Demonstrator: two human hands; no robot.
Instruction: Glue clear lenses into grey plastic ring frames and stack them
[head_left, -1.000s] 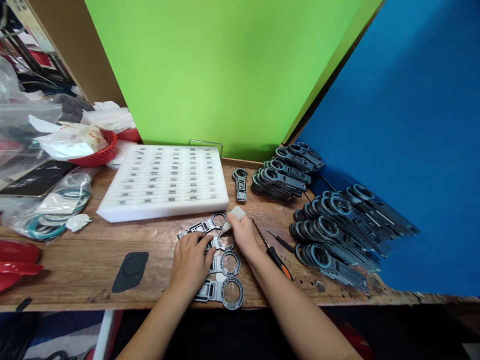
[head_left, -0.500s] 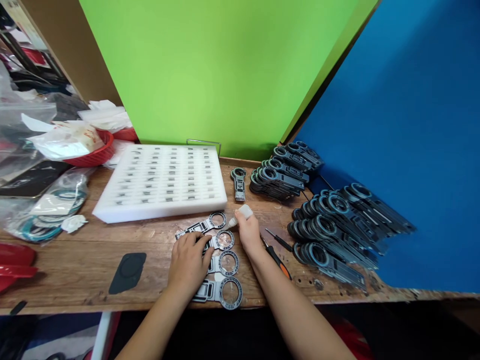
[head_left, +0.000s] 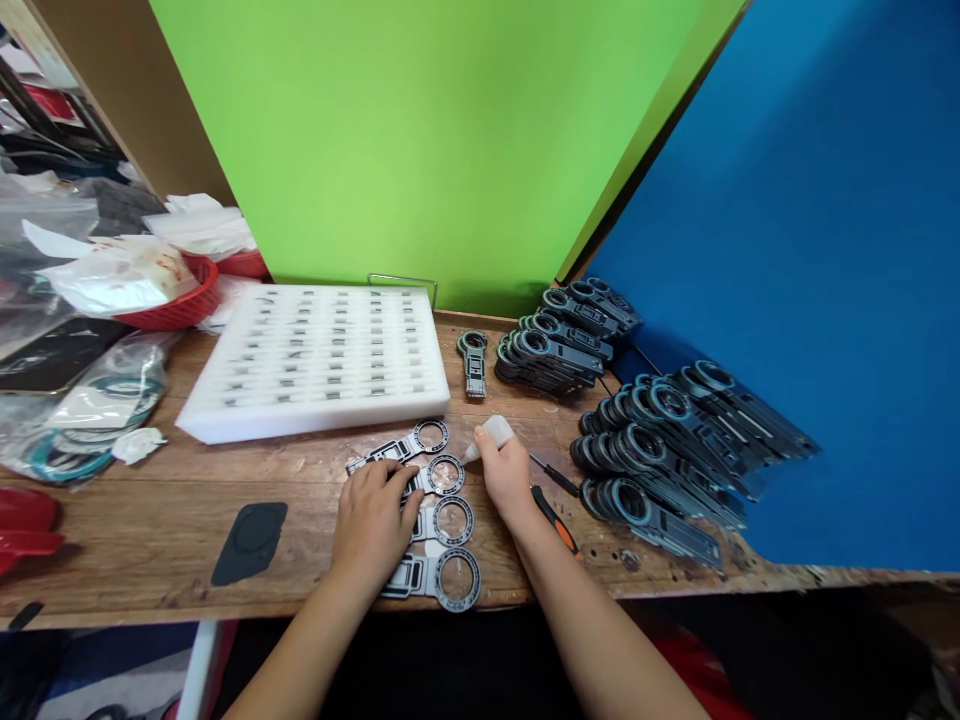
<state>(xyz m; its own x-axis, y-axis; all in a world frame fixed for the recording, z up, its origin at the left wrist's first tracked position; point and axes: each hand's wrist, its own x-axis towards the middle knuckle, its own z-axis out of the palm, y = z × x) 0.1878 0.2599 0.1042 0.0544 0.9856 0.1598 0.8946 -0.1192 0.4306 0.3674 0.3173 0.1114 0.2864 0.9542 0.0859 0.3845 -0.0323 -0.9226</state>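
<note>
Right now four grey ring-headed parts [head_left: 435,500] lie in a row under my left hand [head_left: 373,525], its fingers pressing flat on them; my right hand [head_left: 506,475] grips one small white squeeze bottle [head_left: 491,435], nozzle beside the second ring.

White foam tray [head_left: 315,360] sits at the back, red basket [head_left: 176,305] far left, a black pad [head_left: 250,541] up front, stacked dark frames [head_left: 660,440] on the right.

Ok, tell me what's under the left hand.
The left hand presses on a row of grey ring-ended parts lying on the wooden bench. Their handle ends are hidden beneath the palm.
</note>
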